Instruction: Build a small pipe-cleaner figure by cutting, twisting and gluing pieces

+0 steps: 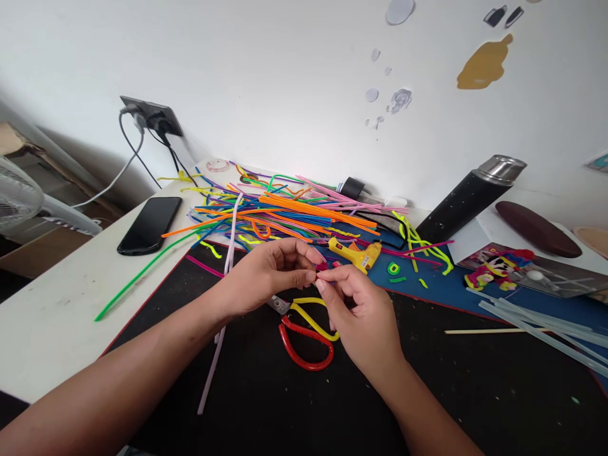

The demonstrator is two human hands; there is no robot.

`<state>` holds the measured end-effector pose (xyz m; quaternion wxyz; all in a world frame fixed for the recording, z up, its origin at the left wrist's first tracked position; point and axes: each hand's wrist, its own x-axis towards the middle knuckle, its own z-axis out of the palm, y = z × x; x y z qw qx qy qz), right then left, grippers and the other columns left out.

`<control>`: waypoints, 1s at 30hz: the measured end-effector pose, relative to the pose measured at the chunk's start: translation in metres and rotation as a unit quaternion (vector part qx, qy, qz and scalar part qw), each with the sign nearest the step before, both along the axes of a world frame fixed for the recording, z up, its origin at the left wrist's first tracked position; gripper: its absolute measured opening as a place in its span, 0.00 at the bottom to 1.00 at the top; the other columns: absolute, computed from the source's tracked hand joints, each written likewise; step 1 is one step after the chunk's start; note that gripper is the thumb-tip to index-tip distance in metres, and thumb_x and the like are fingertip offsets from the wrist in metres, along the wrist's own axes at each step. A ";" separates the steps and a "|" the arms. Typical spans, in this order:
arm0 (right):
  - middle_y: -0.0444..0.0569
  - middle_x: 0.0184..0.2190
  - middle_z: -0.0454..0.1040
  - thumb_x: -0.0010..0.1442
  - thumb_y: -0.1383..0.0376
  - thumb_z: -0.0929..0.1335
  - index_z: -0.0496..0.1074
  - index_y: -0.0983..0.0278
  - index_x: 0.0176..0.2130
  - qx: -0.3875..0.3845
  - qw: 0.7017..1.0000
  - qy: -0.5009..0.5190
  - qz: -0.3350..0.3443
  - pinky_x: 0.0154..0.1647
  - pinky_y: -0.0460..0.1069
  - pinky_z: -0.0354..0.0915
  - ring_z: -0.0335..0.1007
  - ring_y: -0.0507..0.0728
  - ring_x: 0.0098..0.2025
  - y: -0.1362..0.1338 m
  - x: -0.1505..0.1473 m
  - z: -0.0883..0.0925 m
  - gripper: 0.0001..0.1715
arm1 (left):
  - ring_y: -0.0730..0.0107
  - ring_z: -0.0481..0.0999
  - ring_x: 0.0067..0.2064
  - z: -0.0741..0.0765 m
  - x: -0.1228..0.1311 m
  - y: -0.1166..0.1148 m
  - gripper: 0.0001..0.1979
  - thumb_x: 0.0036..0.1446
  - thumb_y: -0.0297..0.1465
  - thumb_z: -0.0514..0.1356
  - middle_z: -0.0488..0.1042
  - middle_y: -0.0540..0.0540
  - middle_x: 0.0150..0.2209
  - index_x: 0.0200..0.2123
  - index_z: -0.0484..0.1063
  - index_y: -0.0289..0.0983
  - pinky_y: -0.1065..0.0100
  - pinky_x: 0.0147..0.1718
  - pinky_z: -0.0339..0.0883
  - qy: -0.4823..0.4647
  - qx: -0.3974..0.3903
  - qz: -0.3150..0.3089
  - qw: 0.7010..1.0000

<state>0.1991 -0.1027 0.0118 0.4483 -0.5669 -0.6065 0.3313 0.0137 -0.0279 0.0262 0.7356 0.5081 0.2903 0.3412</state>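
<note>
My left hand point(270, 272) and my right hand point(361, 316) meet above a black mat point(285, 392), fingertips pinched together on a small magenta piece of pipe cleaner point(322, 267). Both hands are closed in a pinch on it. Just beneath them lie scissors with a red and a yellow handle point(306, 332). A yellow glue gun point(355, 253) rests just beyond my right fingertips. A big heap of coloured pipe cleaners point(285, 212) spreads behind the hands.
A black phone point(149, 225) lies on the white table at left, below a wall socket with cables point(152, 117). A black flask point(470, 196) lies at right, with clear glue sticks point(536, 326), a thin wooden stick point(479, 330) and a small pipe-cleaner figure point(489, 269).
</note>
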 end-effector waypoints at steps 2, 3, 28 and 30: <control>0.40 0.21 0.71 0.71 0.58 0.68 0.76 0.59 0.40 -0.005 1.000 0.008 0.002 0.18 0.47 0.60 0.62 0.51 0.17 0.000 0.000 0.001 0.09 | 0.71 0.82 0.38 0.000 0.001 -0.001 0.12 0.56 0.29 0.76 0.82 0.48 0.35 0.41 0.79 0.35 0.71 0.42 0.75 -0.005 0.001 0.006 1.000; 0.40 0.21 0.70 0.71 0.58 0.69 0.76 0.59 0.41 -0.009 1.000 0.015 0.002 0.19 0.47 0.60 0.62 0.51 0.18 0.001 -0.001 0.001 0.09 | 0.71 0.81 0.38 0.000 0.001 -0.001 0.12 0.56 0.29 0.76 0.82 0.48 0.35 0.41 0.79 0.35 0.71 0.41 0.75 -0.007 0.001 0.011 1.000; 0.37 0.19 0.65 0.70 0.55 0.69 0.74 0.61 0.38 -0.051 0.996 0.073 0.003 0.19 0.47 0.58 0.60 0.51 0.18 0.001 -0.001 0.003 0.12 | 0.72 0.81 0.39 0.001 -0.001 0.000 0.08 0.57 0.32 0.76 0.84 0.48 0.36 0.38 0.84 0.35 0.72 0.43 0.75 0.023 0.020 0.008 1.000; 0.37 0.19 0.65 0.70 0.55 0.69 0.74 0.61 0.38 -0.055 0.996 0.075 0.003 0.19 0.47 0.58 0.60 0.51 0.18 0.002 -0.001 0.002 0.12 | 0.72 0.81 0.39 0.000 -0.001 0.000 0.08 0.57 0.32 0.76 0.84 0.48 0.36 0.37 0.84 0.35 0.72 0.44 0.75 0.036 0.026 0.006 0.999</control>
